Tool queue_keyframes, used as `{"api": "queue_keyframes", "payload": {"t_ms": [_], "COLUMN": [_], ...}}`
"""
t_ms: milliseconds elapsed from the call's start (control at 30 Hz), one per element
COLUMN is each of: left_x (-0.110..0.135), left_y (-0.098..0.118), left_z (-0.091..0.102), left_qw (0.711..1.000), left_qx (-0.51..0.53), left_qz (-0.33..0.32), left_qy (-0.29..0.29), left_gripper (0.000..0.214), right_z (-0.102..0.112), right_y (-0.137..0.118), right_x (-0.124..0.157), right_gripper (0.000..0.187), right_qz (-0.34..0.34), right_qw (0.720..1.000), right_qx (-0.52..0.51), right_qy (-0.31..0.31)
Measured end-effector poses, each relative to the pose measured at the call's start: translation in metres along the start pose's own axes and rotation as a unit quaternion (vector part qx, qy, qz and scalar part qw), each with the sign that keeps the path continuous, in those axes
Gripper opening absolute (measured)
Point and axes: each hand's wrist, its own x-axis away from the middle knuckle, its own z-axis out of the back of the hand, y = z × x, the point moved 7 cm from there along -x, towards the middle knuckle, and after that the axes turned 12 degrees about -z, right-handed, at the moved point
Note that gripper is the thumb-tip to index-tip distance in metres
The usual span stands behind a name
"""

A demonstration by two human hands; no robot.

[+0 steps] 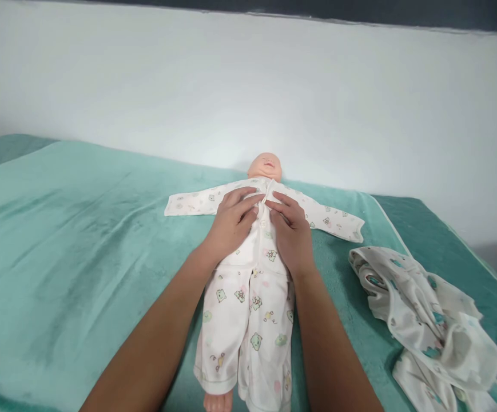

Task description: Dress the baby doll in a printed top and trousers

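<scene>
A baby doll [267, 166] lies on its back in a white pajama top [231, 191] printed with small bears, its sleeves spread to both sides. Matching pajama pants [254, 332] cover its legs, and one foot [218, 400] shows below a cuff. My left hand [237, 220] rests on the chest, fingers bent and gripping the front edge of the top. Across from it, my right hand [291, 229] holds the other side of that opening with curled fingers. The fingertips of both hands nearly meet at the placket. A button [262, 224] sits just below them; my fingers partly hide the fabric.
The doll lies on a light green blanket [102, 246] over a darker green cover [424, 223]. Crumpled white printed baby clothes [432, 320] lie at the right. A white wall [248, 86] stands behind the doll's head.
</scene>
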Motion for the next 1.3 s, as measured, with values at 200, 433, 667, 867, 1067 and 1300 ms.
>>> {"api": "queue_keyframes", "payload": {"t_ms": [200,433,667,867,1067,1300], "left_x": [0.001,0.002,0.002,0.002,0.002,0.003], "left_y": [0.0,0.003,0.004,0.004,0.005,0.005], "left_z": [0.0,-0.001,-0.002,-0.001,-0.002,-0.001], "left_qw": [1.0,0.999,0.999,0.999,0.998,0.998], "left_qx": [0.003,-0.022,-0.022,-0.018,-0.025,-0.013], "left_qz": [-0.008,-0.022,-0.032,-0.044,-0.057,-0.061], "left_qy": [0.002,-0.014,-0.023,-0.018,-0.022,-0.008], "left_gripper": [0.038,0.042,0.044,0.042,0.041,0.04], "right_z": [0.002,0.005,0.004,-0.001,-0.01,-0.009], "right_y": [0.001,0.004,0.003,-0.003,-0.004,-0.006], "right_x": [0.002,0.002,0.004,0.005,-0.001,-0.003], "right_gripper": [0.021,0.023,0.023,0.035,0.041,0.027], "right_qz": [0.002,0.014,0.011,0.048,0.051,0.051], "right_qw": [0.999,0.997,0.998,0.998,0.986,0.99], "right_qx": [-0.019,-0.043,-0.03,0.042,0.156,0.128], "right_qy": [0.033,0.059,0.059,0.028,-0.007,0.018]}}
